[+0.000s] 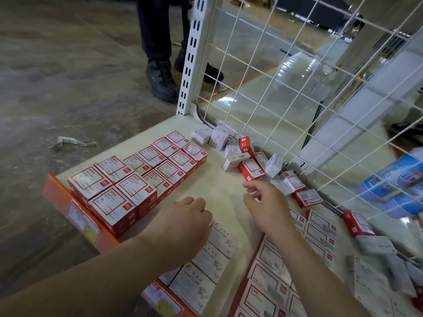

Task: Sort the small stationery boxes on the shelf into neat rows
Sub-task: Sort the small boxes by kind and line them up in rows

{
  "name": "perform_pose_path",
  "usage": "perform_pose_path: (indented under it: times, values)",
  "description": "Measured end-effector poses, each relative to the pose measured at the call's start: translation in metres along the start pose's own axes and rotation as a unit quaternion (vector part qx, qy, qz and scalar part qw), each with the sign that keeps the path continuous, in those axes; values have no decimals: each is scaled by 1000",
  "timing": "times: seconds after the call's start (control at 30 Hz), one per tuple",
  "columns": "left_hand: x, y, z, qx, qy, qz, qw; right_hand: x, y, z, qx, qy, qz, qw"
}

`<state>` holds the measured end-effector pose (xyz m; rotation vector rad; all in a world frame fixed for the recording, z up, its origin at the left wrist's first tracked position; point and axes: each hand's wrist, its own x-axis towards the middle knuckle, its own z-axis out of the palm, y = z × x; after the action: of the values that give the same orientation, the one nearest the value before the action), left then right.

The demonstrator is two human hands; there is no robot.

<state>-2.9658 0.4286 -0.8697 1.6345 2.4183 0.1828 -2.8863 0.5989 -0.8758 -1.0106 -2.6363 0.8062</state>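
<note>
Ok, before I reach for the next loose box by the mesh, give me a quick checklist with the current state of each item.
1. Right hand free to grasp: ok, fingers open, nothing held.
2. Left hand free: cannot tell, curled at the end of the white paper clip boxes.
3. Bare shelf space for placing: ok, open strip between the hands and the loose pile.
4. Red boxes at the shelf's left end in rows: ok, two aligned rows.
5. Loose boxes by the wire mesh: not ok, tipped and scattered.
6. Nearest loose box within reach: ok, likely, just beyond the right fingertips.
</note>
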Motion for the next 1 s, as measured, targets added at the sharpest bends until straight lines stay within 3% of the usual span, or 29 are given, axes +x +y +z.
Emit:
perform_pose_path:
  times: [0.17,0.37,0.7,1.0]
  values:
    - [17,-9,-14,-12,14,-17,1000,34,-13,0,-5,39,-30,999]
    - [44,-47,-22,8,81,-80,993,74,-34,7,-12,61,-49,997]
    - [62,-73,-23,-5,14,-129,991,126,-52,18,-19,37,-3,999]
    - [76,-76,-34,-25,27,-162,986,144,-48,39,-52,52,-5,997]
